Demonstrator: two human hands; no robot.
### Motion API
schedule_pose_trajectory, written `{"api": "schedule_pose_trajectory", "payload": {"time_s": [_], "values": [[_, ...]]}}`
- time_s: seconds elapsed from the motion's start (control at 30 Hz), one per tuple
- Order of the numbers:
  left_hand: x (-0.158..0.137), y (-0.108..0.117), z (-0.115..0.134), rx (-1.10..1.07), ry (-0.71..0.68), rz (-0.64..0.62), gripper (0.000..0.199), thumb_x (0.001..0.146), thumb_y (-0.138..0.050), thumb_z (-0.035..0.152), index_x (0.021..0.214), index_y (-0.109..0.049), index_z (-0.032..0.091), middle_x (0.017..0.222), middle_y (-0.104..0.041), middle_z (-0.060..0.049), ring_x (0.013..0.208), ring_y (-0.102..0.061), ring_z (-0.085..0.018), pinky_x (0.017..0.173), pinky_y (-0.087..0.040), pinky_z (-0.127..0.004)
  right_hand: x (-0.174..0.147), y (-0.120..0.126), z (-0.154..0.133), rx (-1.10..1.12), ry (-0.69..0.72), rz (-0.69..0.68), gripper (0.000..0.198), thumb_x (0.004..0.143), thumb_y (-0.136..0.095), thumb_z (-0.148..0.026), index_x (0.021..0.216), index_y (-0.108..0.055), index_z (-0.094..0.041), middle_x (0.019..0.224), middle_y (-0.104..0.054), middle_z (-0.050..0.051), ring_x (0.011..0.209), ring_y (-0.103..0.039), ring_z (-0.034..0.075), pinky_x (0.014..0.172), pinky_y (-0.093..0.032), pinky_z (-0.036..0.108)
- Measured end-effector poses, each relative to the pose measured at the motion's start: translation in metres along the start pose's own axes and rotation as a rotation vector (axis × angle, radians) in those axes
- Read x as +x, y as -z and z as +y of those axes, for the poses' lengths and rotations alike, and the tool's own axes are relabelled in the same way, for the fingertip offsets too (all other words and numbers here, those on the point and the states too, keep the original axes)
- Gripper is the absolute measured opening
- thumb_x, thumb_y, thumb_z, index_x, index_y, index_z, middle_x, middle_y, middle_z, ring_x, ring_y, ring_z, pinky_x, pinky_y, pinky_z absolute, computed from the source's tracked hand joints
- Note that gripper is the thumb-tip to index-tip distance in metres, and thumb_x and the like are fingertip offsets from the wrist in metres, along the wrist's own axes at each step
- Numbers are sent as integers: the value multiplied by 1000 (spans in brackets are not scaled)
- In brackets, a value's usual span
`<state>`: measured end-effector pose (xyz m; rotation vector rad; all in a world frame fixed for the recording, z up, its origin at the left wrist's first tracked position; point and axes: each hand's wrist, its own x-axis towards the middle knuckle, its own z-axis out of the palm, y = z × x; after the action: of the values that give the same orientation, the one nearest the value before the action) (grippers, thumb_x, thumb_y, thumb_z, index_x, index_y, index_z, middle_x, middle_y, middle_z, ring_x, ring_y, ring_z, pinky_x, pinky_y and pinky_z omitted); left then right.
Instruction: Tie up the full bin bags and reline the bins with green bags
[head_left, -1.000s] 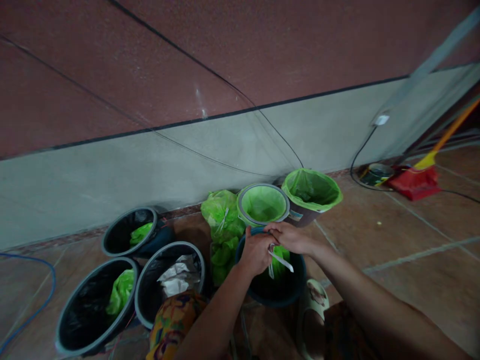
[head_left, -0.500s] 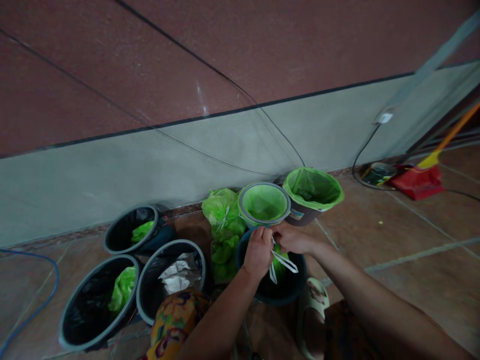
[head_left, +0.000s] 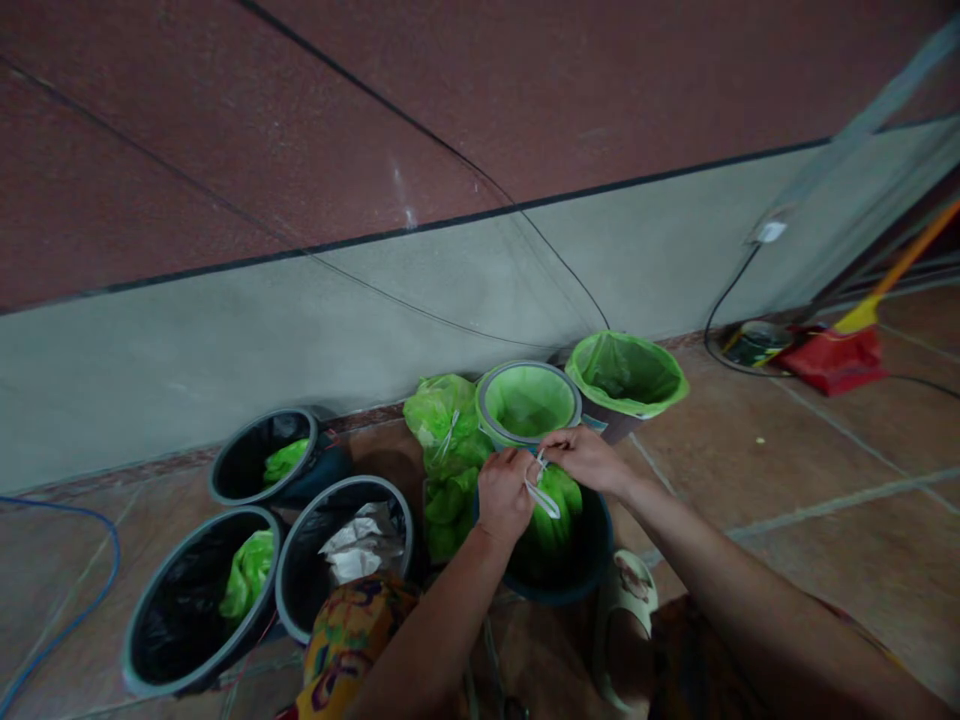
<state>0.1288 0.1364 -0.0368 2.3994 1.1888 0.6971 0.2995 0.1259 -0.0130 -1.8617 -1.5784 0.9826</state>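
Observation:
Over a dark blue-green bin point(head_left: 592, 575), my left hand point(head_left: 508, 492) and my right hand point(head_left: 586, 458) come close together with fingers pinched. Both grip a white drawstring point(head_left: 544, 500) at the gathered neck of a green garbage bag point(head_left: 562, 508). The bag hangs in the bin's mouth, its lower part hidden in shadow. A short loop of the string dangles between the hands. Just behind them stands a grey-rimmed bin point(head_left: 528, 402) lined in green. Left of it sits a tied green bag point(head_left: 442, 420) with a white string, partly see-through.
A green-lined bin point(head_left: 628, 375) stands by the wall. Three dark-lined bins point(head_left: 199, 600) are at left, two holding green plastic and one a crumpled silvery bag point(head_left: 364, 545). A red dustpan point(head_left: 836, 362), a tin point(head_left: 757, 345) and a blue cable point(head_left: 114, 560) lie around. My sandal point(head_left: 626, 610) is beside the bin.
The green bag has come up higher in the bin and shows more. The white string's long loops have shortened, drawn in close to the neck. My right hand has shifted slightly up and right.

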Motion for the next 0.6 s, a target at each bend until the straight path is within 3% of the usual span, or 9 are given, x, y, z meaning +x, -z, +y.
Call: {"api": "schedule_pose_trajectory", "payload": {"time_s": [0.1,0.23,0.4,0.5,0.6], "values": [[1,-3,-1,-98,102,-7,19,93,-53,22,77,-64,21,79,-65,-3,75,-58,-16,71,-37,-26,2,5,-3,-105,33,111,26,85,-51,-25,87,-76,-17,82,-73,3,72,-61,14,67,-44,23],[2,0,-3,-161,184,-34,19,89,-57,22,72,-65,21,77,-65,-2,72,-57,-16,68,-36,-25,1,14,-3,-260,43,49,27,89,-49,-24,89,-75,-17,81,-73,4,74,-64,16,67,-44,24],[2,8,-8,-201,308,-128,25,84,-61,21,59,-61,21,58,-54,1,60,-50,-15,63,-32,-26,-9,24,1,-656,-39,52,28,92,-48,-18,93,-76,-14,94,-75,18,92,-69,27,80,-49,33],[4,7,-11,-415,469,-178,28,79,-63,25,52,-57,21,48,-45,4,51,-43,-12,56,-29,-25,-11,26,2,-690,-61,41,29,91,-48,-15,93,-77,-11,100,-74,22,98,-69,30,85,-49,36],[6,3,-9,-742,657,-86,31,75,-64,28,48,-51,20,42,-38,6,44,-37,-9,50,-26,-24,-9,27,1,-607,-69,-3,29,93,-50,-23,96,-78,-16,102,-75,16,97,-70,28,81,-50,33]]}}
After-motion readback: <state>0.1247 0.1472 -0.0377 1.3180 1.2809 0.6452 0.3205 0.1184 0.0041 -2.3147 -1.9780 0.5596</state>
